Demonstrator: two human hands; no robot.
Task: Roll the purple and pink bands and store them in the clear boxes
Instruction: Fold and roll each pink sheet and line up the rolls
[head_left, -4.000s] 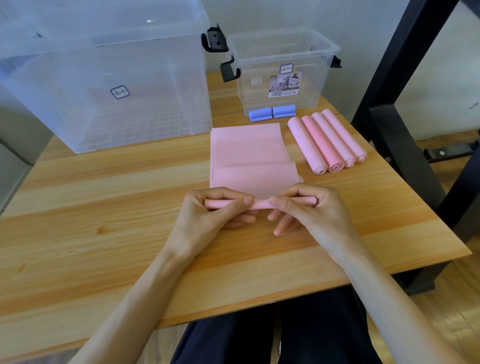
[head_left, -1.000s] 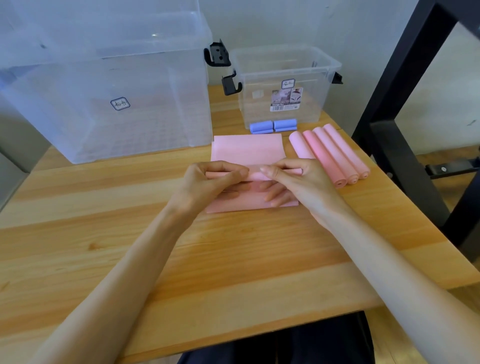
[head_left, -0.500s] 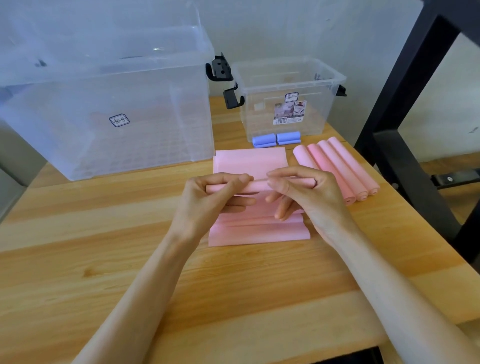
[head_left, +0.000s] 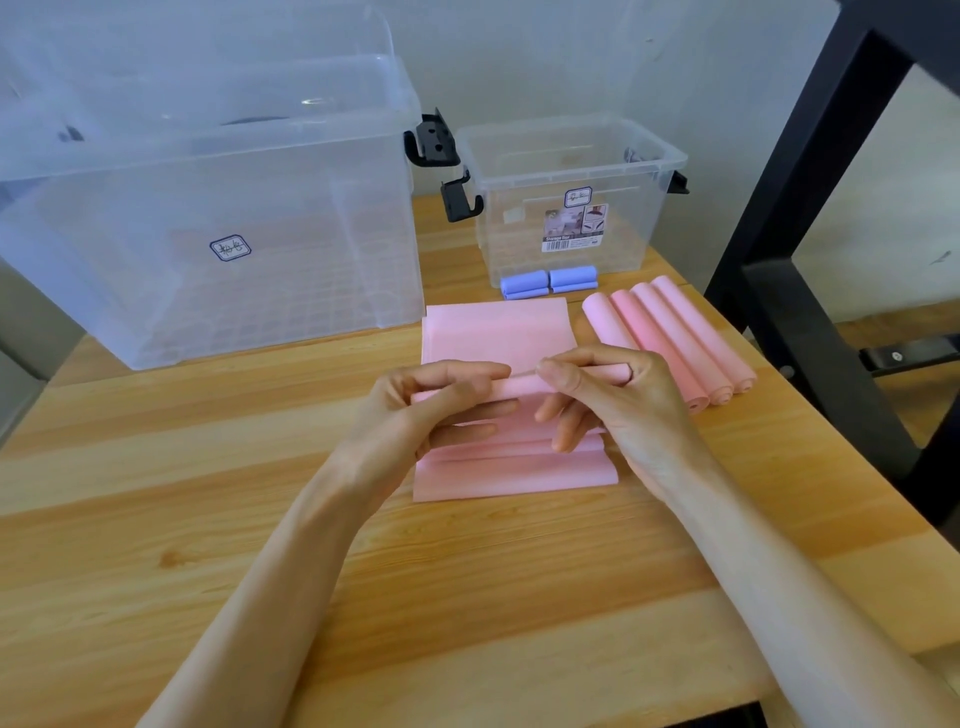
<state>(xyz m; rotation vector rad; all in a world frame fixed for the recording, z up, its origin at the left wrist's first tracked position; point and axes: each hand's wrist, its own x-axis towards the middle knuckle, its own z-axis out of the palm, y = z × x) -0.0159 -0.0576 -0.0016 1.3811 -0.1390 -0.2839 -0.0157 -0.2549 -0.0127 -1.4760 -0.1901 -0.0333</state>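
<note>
1. Head view: both hands meet over a pink band (head_left: 498, 327) lying on the desk (head_left: 208, 519).
2. Left hand (head_left: 415, 415) has its grip closed on the left end of the band's thin rolled part, thumb on top, fingers curled under.
3. Right hand (head_left: 613, 400) has its grip closed on the roll's right end, thumb and forefinger pinching it; the other fingers spread below.
4. Roll is raised above the band's loose part, which lies in flat folds beneath the hands and stretches away toward the boxes.
5. Four finished pink rolls (head_left: 675, 338) lie side by side, touching, just right of the band.
6. Two purple rolls (head_left: 548, 280) sit against the front of the small box (head_left: 571, 182).
7. Big box (head_left: 208, 208) stands at the far left; both boxes are open on top, with black latches.
8. No band shows inside either box.
</note>
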